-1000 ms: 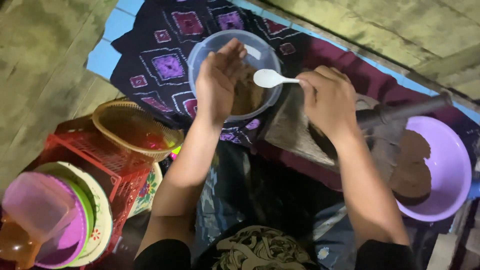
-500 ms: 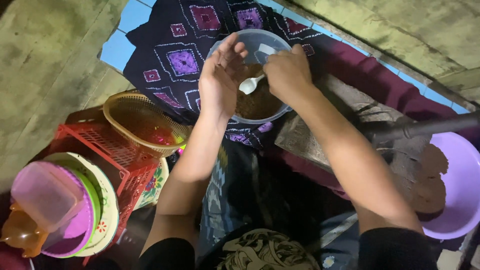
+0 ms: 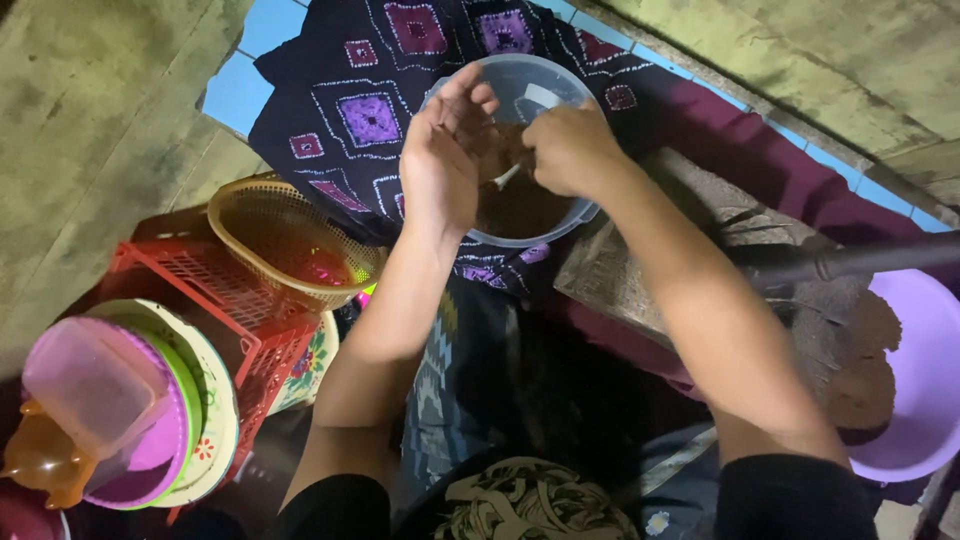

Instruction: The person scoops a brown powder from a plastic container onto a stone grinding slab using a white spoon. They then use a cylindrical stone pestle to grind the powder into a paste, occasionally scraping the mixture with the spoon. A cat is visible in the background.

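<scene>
Near the upper middle of the frame a clear plastic bowl sat on a dark patterned cloth, holding a brown mass in its lower half. The right hand was over the bowl with its fingers curled closed around the handle of a white spoon; only a short stretch of the spoon showed, its long axis running diagonally from the fist down toward the lower left of the frame, the visible end pointing into the brown mass. Whether that end was the spoon's bowl could not be told. The left hand was held just beside the spoon at the bowl's left rim, palm turned toward the right hand, fingers open and slightly cupped, gripping nothing. To the right of the bowl a worn wooden block lay under the right forearm, and a purple basin sat at the right edge of the frame. At the left, a woven yellow basket rested on a red plastic crate, and in the lower left corner 1 pink container stood on stacked plates.
</scene>
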